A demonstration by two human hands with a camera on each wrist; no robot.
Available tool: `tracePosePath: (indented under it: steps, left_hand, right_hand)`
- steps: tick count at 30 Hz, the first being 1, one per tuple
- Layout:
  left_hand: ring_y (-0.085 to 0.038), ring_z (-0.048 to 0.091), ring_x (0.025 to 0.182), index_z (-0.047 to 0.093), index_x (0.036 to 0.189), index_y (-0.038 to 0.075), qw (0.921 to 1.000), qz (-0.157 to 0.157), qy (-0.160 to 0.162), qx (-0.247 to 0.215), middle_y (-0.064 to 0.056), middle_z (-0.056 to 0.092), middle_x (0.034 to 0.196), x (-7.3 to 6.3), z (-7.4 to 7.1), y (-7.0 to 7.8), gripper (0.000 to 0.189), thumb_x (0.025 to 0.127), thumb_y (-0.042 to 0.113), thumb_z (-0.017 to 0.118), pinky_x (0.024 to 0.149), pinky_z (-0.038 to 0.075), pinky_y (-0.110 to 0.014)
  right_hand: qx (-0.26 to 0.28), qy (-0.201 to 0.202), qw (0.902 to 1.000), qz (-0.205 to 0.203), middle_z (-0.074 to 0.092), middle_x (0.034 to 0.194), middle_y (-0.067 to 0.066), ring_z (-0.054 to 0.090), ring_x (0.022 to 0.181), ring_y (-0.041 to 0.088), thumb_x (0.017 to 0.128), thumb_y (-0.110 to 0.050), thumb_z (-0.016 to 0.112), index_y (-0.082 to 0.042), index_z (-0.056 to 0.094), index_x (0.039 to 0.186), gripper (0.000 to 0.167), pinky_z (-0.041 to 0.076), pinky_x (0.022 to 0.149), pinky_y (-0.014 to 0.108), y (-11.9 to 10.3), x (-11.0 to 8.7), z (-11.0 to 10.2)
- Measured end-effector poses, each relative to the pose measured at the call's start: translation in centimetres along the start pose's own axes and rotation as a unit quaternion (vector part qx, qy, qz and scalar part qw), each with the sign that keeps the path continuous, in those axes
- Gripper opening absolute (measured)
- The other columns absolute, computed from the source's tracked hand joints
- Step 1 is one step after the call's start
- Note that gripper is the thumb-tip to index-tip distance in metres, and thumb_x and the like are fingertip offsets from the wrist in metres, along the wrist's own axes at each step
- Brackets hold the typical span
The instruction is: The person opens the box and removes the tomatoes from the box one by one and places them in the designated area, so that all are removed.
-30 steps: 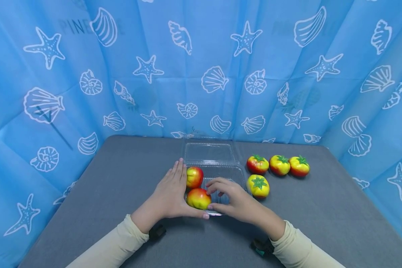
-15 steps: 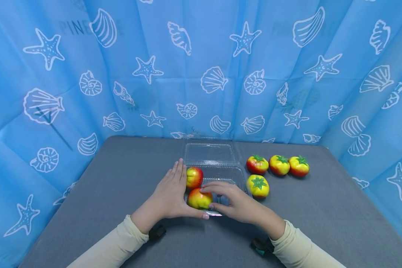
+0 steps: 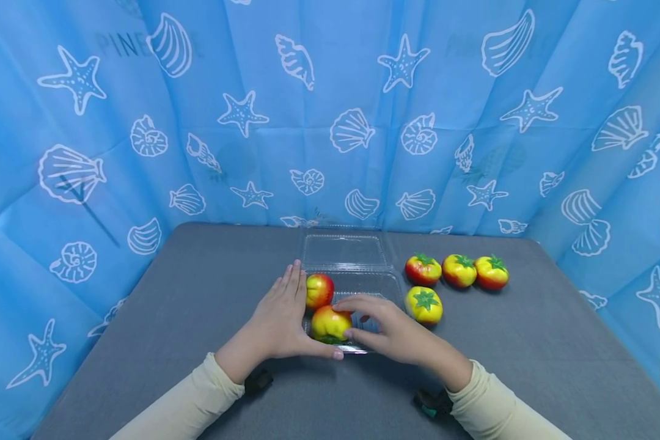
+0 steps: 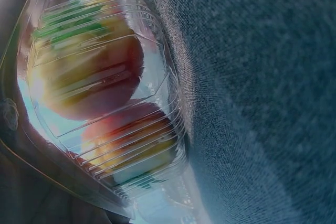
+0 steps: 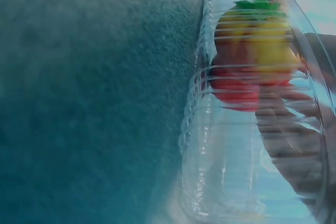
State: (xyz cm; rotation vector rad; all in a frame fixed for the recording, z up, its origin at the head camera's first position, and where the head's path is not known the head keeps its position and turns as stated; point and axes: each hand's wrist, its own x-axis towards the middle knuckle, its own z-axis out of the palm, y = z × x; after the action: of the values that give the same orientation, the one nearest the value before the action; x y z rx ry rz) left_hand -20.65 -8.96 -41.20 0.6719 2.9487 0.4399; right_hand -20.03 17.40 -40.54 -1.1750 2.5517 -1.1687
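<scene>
A clear plastic clamshell box (image 3: 387, 282) lies on the grey table (image 3: 187, 318) with its lid (image 3: 343, 250) folded back. Two red-yellow toy tomatoes sit in its left end: the far one (image 3: 319, 289) and the near one (image 3: 327, 324). My right hand (image 3: 345, 318) reaches into the box and its fingers and thumb curl round the near tomato. My left hand (image 3: 286, 311) lies flat against the box's left wall, its thumb along the front edge. The left wrist view shows both tomatoes (image 4: 89, 77) through the ribbed wall (image 4: 176, 108). In the right wrist view the held tomato (image 5: 252, 56) shows behind the plastic.
Several more toy tomatoes lie right of the box: a row of three (image 3: 459, 271) at the back and one (image 3: 424, 305) close to the box's right wall. A blue sea-shell cloth (image 3: 330, 110) hangs round the table's back and sides.
The near tomato has been turned in the box by my right hand, whose fingers have shifted a little left over it. My left hand has stayed put.
</scene>
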Motion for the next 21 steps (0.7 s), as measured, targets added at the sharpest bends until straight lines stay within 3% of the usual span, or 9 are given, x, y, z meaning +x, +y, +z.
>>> tracePosePath:
  steps: [7, 21]
  left_hand:
    - [-0.036, -0.003, 0.167, 0.015, 0.169, 0.002, 0.9999, -0.006, -0.006, 0.007, -0.017, -0.010, 0.177, 0.0, 0.0, -0.1, 0.157, 0.060, 0.108, 0.053, 0.134, 0.015, -0.054]
    - [-0.036, -0.004, 0.167, 0.015, 0.169, 0.002, 0.9998, -0.009, -0.003, 0.016, -0.016, -0.013, 0.176, 0.1, 0.3, -0.3, 0.161, 0.056, 0.111, 0.050, 0.134, 0.014, -0.054]
  right_hand:
    - [0.001, 0.022, 0.9998, -0.003, 0.068, 0.142, -0.005, 0.066, 0.122, 0.013, 0.101, -0.023, 0.075, -0.021, 0.066, 0.142, 0.042, 0.062, 0.096, 0.040, 0.2, 0.0, -0.7]
    - [0.010, 0.067, 0.9972, 0.030, 0.070, 0.139, -0.002, 0.068, 0.116, 0.016, 0.101, -0.025, 0.075, -0.022, 0.067, 0.140, 0.040, 0.063, 0.094, 0.041, 0.9, -0.5, -3.3]
